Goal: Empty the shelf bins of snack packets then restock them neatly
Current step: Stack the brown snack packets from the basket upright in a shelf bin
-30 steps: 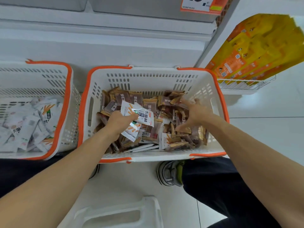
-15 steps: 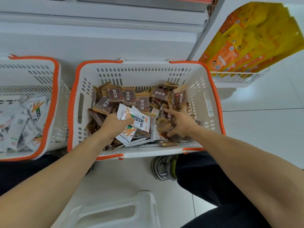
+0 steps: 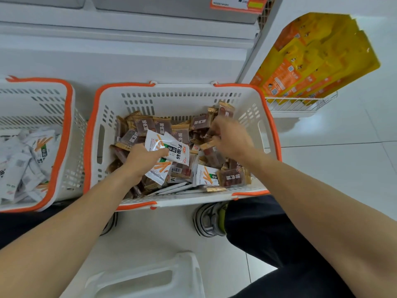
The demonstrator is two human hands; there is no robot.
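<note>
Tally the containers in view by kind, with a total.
Orange-rimmed white baskets: 2, the middle basket both hands reach into, and the left basket of white packets.
Wire rack of yellow packs: 1.
White bin at the bottom edge: 1.
Total: 4.

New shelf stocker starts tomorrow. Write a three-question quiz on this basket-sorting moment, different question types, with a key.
1. True or false: the left hand holds white snack packets printed with orange sticks.
2. Multiple choice: the white plastic basket with orange rim on the person's left holds mainly
A. brown packets
B. white packets
C. yellow pouches
3. Fill in: the right hand reaches among the small ______ foil snack packets in the middle white plastic basket with orange rim.

Key
1. True
2. B
3. brown
</note>
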